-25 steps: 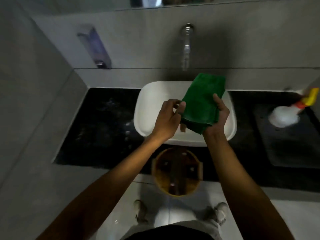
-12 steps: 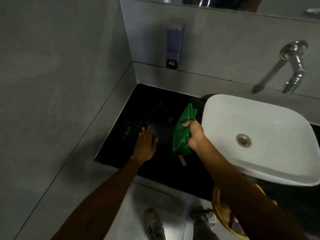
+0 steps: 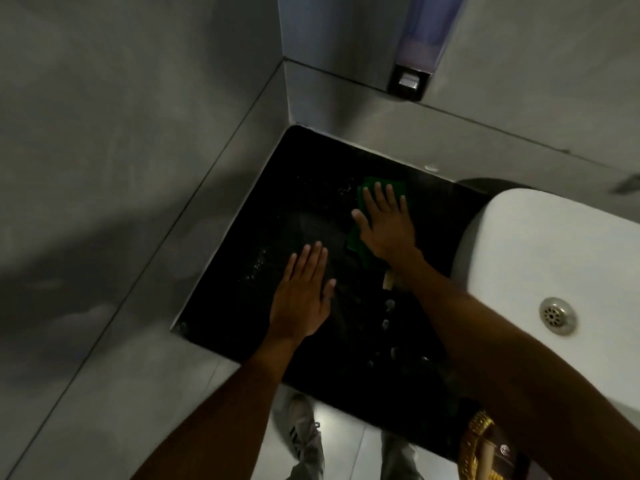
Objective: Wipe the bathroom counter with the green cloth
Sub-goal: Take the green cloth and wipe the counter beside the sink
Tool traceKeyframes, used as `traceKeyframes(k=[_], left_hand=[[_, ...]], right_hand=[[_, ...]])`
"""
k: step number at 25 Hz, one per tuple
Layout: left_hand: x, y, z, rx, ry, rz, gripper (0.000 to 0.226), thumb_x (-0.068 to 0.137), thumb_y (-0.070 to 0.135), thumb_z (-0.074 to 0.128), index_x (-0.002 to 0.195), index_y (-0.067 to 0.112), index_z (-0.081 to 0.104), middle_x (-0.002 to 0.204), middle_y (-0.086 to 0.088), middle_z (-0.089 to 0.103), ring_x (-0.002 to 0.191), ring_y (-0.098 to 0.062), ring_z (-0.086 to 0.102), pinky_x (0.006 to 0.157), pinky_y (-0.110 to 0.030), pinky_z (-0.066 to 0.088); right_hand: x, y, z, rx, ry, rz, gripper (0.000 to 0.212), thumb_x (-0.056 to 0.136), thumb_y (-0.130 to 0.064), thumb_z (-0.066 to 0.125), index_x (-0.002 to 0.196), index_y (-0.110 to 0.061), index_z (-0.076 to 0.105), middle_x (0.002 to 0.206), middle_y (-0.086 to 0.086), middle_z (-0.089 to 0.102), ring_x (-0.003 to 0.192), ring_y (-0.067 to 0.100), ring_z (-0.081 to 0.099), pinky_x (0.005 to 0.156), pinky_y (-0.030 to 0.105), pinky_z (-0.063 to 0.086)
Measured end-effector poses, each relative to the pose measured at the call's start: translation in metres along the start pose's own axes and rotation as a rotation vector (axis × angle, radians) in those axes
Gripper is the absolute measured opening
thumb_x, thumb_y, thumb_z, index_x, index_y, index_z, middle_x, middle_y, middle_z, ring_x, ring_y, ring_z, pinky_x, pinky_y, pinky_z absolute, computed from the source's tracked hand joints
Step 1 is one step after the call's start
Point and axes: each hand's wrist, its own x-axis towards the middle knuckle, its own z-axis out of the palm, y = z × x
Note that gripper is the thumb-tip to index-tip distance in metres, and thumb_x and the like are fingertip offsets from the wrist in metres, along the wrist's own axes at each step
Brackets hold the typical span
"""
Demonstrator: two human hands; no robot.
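The black bathroom counter [image 3: 242, 306] fills the corner left of the white basin. The green cloth [image 3: 360, 199] lies flat on it toward the back. My right hand [image 3: 386, 223] presses flat on the cloth, fingers spread, covering most of it; green shows past the fingertips and by the thumb. My left hand [image 3: 304, 296] rests palm-down on the bare counter nearer the front, fingers together, holding nothing. Water drops dot the counter surface.
The white basin [image 3: 519, 244] with a metal drain [image 3: 556, 316] sits to the right. A soap dispenser [image 3: 417, 46] hangs on the back wall. Grey walls close the left and back. A yellow-rimmed bin [image 3: 479, 441] stands below the counter edge, by my shoes.
My right hand carried the bunched cloth from in front of the basin to the left counter and laid it flat beneath the palm. My left hand settled on the counter. The view swung left.
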Motion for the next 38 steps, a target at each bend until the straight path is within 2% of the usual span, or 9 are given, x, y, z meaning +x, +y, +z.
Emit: traceKeyframes(k=[4, 6, 12, 15, 17, 22, 28, 33, 38], left_hand=[[0.004, -0.001, 0.008, -0.01, 0.029, -0.009, 0.065, 0.11, 0.047, 0.026, 0.166, 0.014, 0.021, 0.175, -0.003, 0.018, 0.164, -0.022, 0.015, 0.133, -0.046, 0.019], [0.0, -0.002, 0.011, 0.004, 0.032, -0.011, 0.065, 0.11, 0.046, 0.028, 0.165, 0.013, 0.021, 0.175, -0.004, 0.018, 0.164, -0.023, 0.015, 0.133, -0.047, 0.02], [-0.014, -0.006, 0.022, -0.042, 0.032, -0.053, 0.064, 0.111, 0.047, 0.026, 0.166, 0.016, 0.018, 0.176, -0.001, 0.014, 0.164, -0.019, 0.009, 0.133, -0.044, 0.014], [-0.032, 0.021, 0.013, -0.027, -0.002, 0.095, 0.064, 0.111, 0.048, 0.023, 0.166, 0.017, 0.02, 0.176, 0.0, 0.015, 0.164, -0.018, 0.01, 0.133, -0.043, 0.014], [-0.018, 0.01, 0.014, -0.01, 0.027, 0.057, 0.063, 0.111, 0.048, 0.023, 0.165, 0.016, 0.024, 0.175, -0.002, 0.019, 0.164, -0.019, 0.014, 0.134, -0.041, 0.012], [0.005, -0.006, 0.012, 0.049, 0.066, 0.018, 0.065, 0.11, 0.048, 0.017, 0.164, 0.013, 0.025, 0.174, -0.005, 0.024, 0.162, -0.021, 0.019, 0.133, -0.033, -0.001], [0.001, -0.003, 0.015, 0.077, 0.076, 0.023, 0.065, 0.109, 0.044, 0.02, 0.164, 0.009, 0.025, 0.173, -0.009, 0.025, 0.162, -0.024, 0.022, 0.133, -0.044, 0.015], [-0.003, -0.003, 0.007, 0.05, 0.05, 0.046, 0.065, 0.11, 0.042, 0.025, 0.164, 0.007, 0.024, 0.174, -0.011, 0.023, 0.162, -0.027, 0.02, 0.133, -0.046, 0.013], [-0.001, -0.003, 0.007, 0.072, 0.069, 0.05, 0.065, 0.109, 0.042, 0.022, 0.165, 0.007, 0.022, 0.174, -0.012, 0.02, 0.163, -0.027, 0.018, 0.134, -0.047, 0.012]], right_hand=[[0.045, -0.012, 0.014, -0.139, 0.219, 0.016, 0.065, 0.107, -0.051, 0.021, 0.163, -0.019, 0.016, 0.172, 0.01, 0.011, 0.159, 0.032, 0.006, 0.128, 0.051, 0.002], [0.086, -0.047, 0.004, -0.148, 0.164, 0.038, 0.073, 0.103, -0.057, 0.016, 0.163, -0.016, 0.013, 0.171, 0.012, 0.011, 0.158, 0.034, 0.006, 0.127, 0.053, 0.003], [0.108, -0.14, 0.023, -0.283, -0.022, -0.533, 0.071, 0.103, -0.056, 0.022, 0.164, -0.021, 0.012, 0.172, 0.005, 0.01, 0.159, 0.029, 0.004, 0.128, 0.05, 0.002], [0.059, -0.076, 0.005, -0.284, 0.054, -0.575, 0.063, 0.106, -0.048, 0.021, 0.163, -0.023, 0.013, 0.172, 0.002, 0.011, 0.159, 0.027, 0.006, 0.128, 0.049, 0.005], [0.051, -0.063, 0.013, -0.222, 0.054, -0.504, 0.062, 0.106, -0.046, 0.024, 0.163, -0.023, 0.016, 0.172, 0.002, 0.013, 0.159, 0.026, 0.008, 0.128, 0.048, 0.005], [0.027, -0.035, 0.007, -0.06, 0.209, 0.058, 0.064, 0.104, -0.041, 0.029, 0.162, -0.016, 0.021, 0.171, 0.008, 0.017, 0.158, 0.029, 0.012, 0.128, 0.049, 0.004], [-0.06, -0.021, 0.033, 0.063, 0.348, 0.542, 0.069, 0.102, -0.04, 0.03, 0.16, -0.004, 0.023, 0.168, 0.017, 0.021, 0.157, 0.035, 0.015, 0.127, 0.054, 0.005], [-0.14, -0.019, 0.059, 0.04, 0.326, 0.575, 0.069, 0.1, -0.04, 0.031, 0.16, -0.006, 0.023, 0.168, 0.017, 0.021, 0.156, 0.034, 0.018, 0.127, 0.051, 0.009], [-0.213, 0.03, 0.07, -0.112, 0.263, 0.198, 0.069, 0.098, -0.039, 0.036, 0.161, -0.013, 0.023, 0.17, 0.011, 0.02, 0.158, 0.029, 0.016, 0.128, 0.045, 0.014]])
